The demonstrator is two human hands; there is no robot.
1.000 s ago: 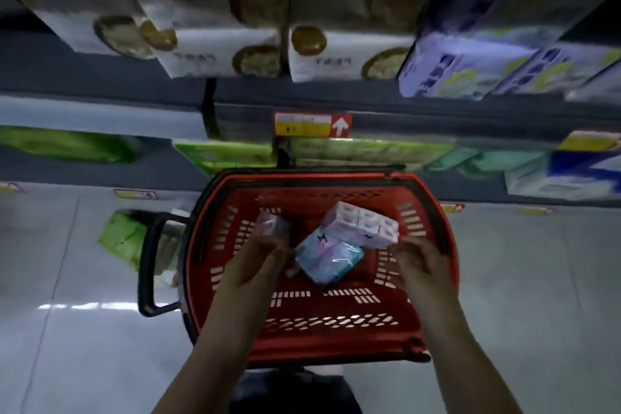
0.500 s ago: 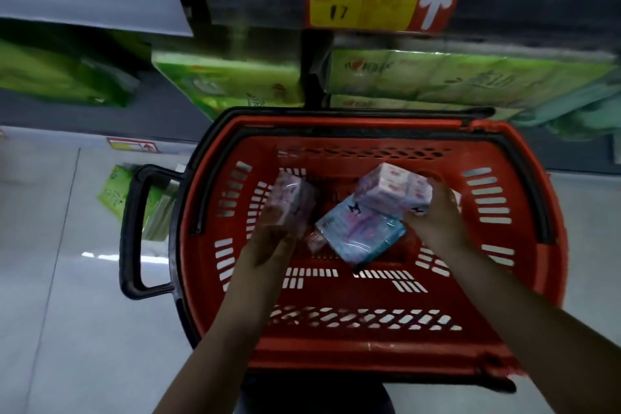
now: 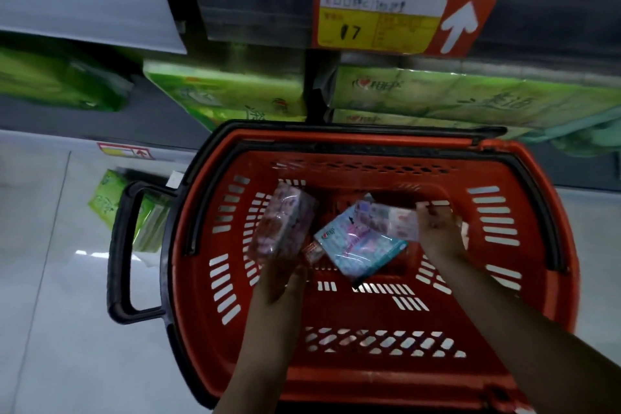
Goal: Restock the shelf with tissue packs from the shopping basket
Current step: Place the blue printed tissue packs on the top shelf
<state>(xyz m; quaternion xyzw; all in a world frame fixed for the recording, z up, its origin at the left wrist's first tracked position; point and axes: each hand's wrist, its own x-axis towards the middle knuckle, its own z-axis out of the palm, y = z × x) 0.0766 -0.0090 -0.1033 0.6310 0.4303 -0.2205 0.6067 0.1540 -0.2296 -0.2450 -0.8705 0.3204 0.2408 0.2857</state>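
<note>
A red shopping basket (image 3: 524, 279) with a black rim and handle stands on the floor below me. Inside it, my left hand (image 3: 282, 282) holds a pink tissue pack (image 3: 282, 225) lifted off the bottom. My right hand (image 3: 440, 232) grips a white and pink tissue pack (image 3: 389, 217) from the right side. A light blue tissue pack (image 3: 359, 245) lies under and between the two, tilted on the basket floor. A small reddish item peeks out beside it.
Shelves with large green tissue bundles (image 3: 453, 97) run just behind the basket. An orange price tag with a white arrow (image 3: 400, 17) hangs on the shelf edge above. More green packs (image 3: 111, 202) lie on the pale tiled floor left of the basket handle (image 3: 122, 245).
The view has closed in on the basket. My right hand reached in and took hold of the white and pink pack. My left hand raised the pink pack slightly.
</note>
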